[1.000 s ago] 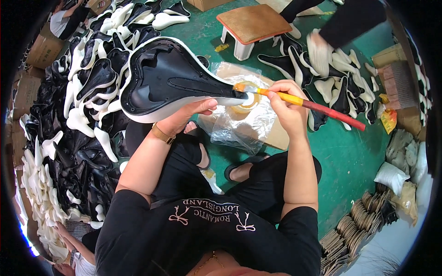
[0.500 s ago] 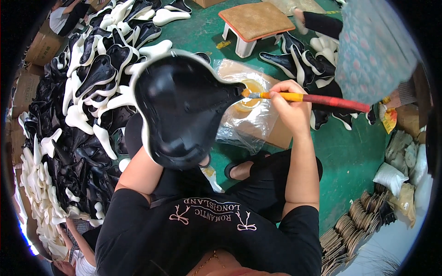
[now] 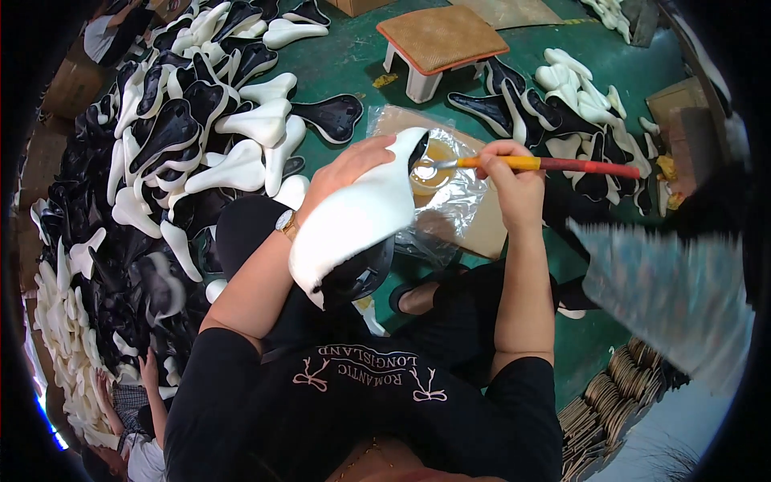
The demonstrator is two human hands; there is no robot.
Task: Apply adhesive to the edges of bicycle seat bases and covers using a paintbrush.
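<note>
My left hand [image 3: 351,166] is closed on a bicycle saddle [image 3: 353,210], a white foam pad on a black shell. The saddle is tilted on its side, its white face toward me and its narrow nose pointing up and away. Part of the black underside shows below it. Between thumb and fingers, my right hand [image 3: 514,183] grips a paintbrush [image 3: 562,165] with a yellow and red handle. Its bristle end is at a round tub [image 3: 438,192] of yellowish liquid, just right of the saddle's nose. I cannot tell whether the bristles touch the liquid.
Clear plastic sheeting [image 3: 470,210] and cardboard [image 3: 487,233] lie under the tub. Saddles [image 3: 241,165] are heaped at left, with more [image 3: 554,112] at far right. A low stool [image 3: 442,40] stands ahead. A person in a patterned garment [image 3: 666,281] is close on my right.
The saddle has turned from its black underside to its white face. The brush tip has left the saddle's nose and is over the tub. The person at right has come nearer.
</note>
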